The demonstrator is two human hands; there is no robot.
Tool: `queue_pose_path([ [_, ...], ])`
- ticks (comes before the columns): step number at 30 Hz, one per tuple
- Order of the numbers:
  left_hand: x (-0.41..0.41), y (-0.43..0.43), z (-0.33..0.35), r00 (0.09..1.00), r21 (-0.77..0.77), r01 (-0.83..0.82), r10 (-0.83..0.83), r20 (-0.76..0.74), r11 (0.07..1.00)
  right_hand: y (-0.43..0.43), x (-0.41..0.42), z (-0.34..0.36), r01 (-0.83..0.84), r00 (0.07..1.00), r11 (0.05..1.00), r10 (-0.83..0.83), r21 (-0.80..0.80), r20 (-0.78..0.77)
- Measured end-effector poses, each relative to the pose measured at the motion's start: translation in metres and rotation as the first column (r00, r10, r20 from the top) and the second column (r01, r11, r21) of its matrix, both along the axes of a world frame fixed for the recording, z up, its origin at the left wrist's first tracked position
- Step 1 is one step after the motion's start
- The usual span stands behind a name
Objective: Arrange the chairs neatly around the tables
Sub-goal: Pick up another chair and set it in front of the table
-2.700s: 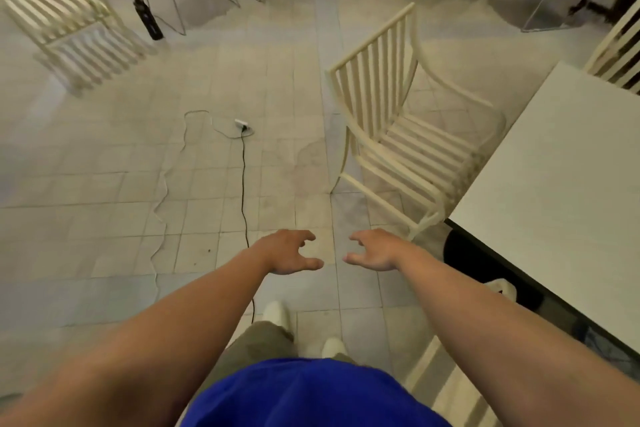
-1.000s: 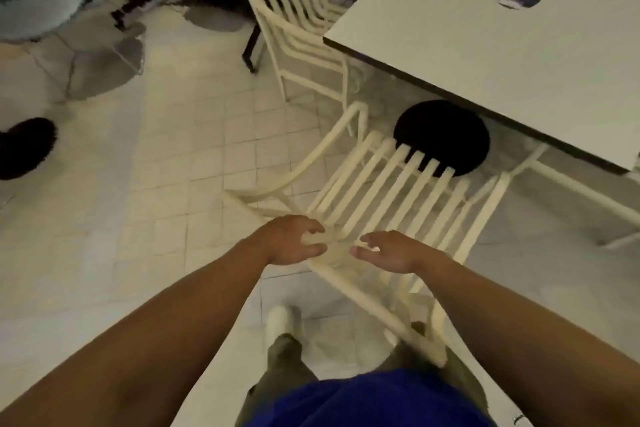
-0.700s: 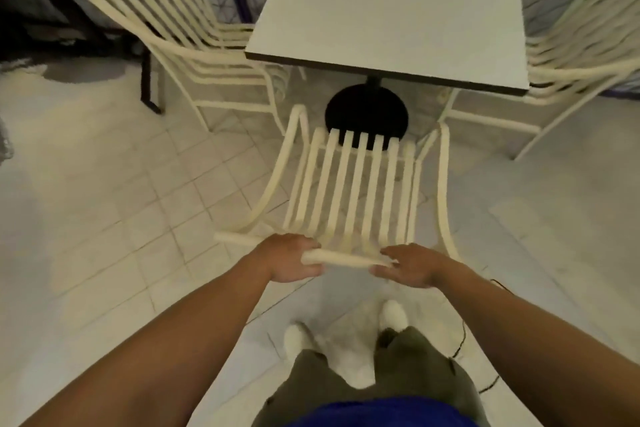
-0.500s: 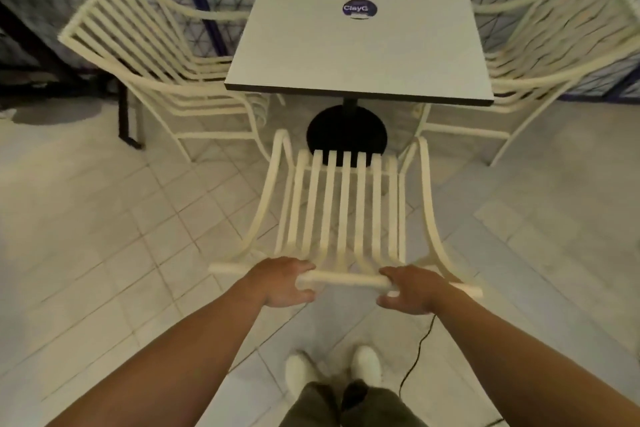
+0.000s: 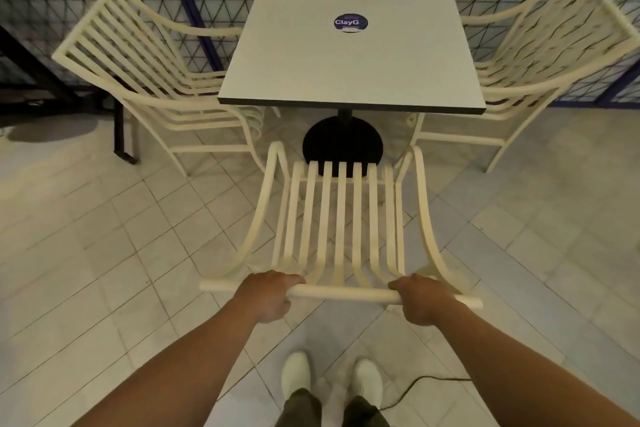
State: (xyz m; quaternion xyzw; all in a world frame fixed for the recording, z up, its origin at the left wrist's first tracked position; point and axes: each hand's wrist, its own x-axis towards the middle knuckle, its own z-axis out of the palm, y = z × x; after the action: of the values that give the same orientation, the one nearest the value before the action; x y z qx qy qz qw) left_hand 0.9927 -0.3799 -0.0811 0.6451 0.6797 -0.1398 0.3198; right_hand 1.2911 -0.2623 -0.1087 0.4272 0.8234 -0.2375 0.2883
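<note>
A cream slatted chair point(image 5: 341, 218) stands right in front of me, facing a square white table point(image 5: 349, 59) with a round blue sticker. My left hand point(image 5: 268, 293) and my right hand point(image 5: 420, 298) both grip the top rail of the chair's back, one near each end. The front of the chair's seat reaches the table's black round base point(image 5: 343, 142). Two more cream chairs sit at the table, one on its left side point(image 5: 149, 80) and one on its right side point(image 5: 540, 55).
A blue wire-mesh railing point(image 5: 45, 17) runs behind the table and chairs. A dark post point(image 5: 121, 135) stands on the tiled floor at the left. A black cable point(image 5: 419, 385) lies on the floor by my white shoes point(image 5: 330, 374).
I turned from the open floor to this table and took hold of the chair's back rail with both hands. The chair has swung round to face the table squarely and moved closer to it.
</note>
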Motion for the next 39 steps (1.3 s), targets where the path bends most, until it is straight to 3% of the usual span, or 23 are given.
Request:
queue_pose_path([
  [6, -0.014, 0.012, -0.013, 0.999, -0.083, 0.034, -0.03, 0.042, 0.996, -0.001, -0.006, -0.004, 0.044, 0.998, 0.999, -0.044, 0.0, 0.039],
  [17, -0.007, 0.018, -0.025, 0.996, -0.125, 0.023, -0.033, -0.081, 0.992, 0.01, -0.001, -0.01, 0.019, 0.999, 1.0, -0.018, -0.007, 0.044],
  [39, -0.022, 0.073, -0.026, 0.997, -0.09, 0.012, -0.019, -0.079, 0.996, 0.07, -0.017, -0.002, -0.029, 1.0, 1.0, 0.029, -0.01, 0.004],
])
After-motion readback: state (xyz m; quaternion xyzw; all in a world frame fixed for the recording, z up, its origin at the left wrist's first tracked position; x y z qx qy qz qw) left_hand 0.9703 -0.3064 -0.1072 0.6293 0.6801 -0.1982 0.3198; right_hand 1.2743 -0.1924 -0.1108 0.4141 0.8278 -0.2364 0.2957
